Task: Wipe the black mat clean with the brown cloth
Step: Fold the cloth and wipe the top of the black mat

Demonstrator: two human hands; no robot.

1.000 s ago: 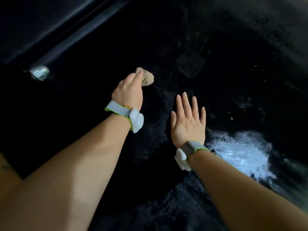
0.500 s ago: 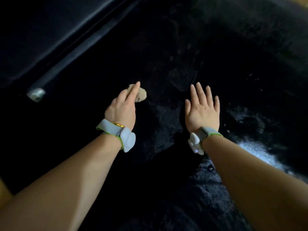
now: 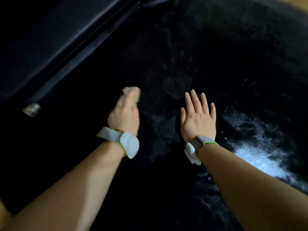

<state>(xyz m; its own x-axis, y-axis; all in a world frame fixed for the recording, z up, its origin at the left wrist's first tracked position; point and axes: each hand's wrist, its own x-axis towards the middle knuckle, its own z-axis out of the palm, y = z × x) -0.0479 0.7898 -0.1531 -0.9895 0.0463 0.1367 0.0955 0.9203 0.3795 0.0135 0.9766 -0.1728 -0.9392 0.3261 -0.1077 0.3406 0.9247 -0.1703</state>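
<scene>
The black mat (image 3: 216, 67) fills most of the head view, dark and fuzzy, with a faint smudge just beyond my right fingertips. My left hand (image 3: 124, 116) is blurred with motion and holds the small brown cloth (image 3: 131, 92) against the mat; only a bunched end of the cloth shows past my fingers. My right hand (image 3: 198, 118) lies flat on the mat to the right, fingers straight and spread, holding nothing.
A pale, glistening patch (image 3: 256, 157) lies on the mat right of my right forearm. A dark ledge with a long rail (image 3: 75, 52) runs diagonally at the upper left, ending in a small metallic cap (image 3: 31, 109). A strip of wooden floor (image 3: 298, 5) shows top right.
My left hand with the cloth has slid back and forth across the mat and is now blurred mid-stroke. My right hand stays flat, shifted slightly with the view.
</scene>
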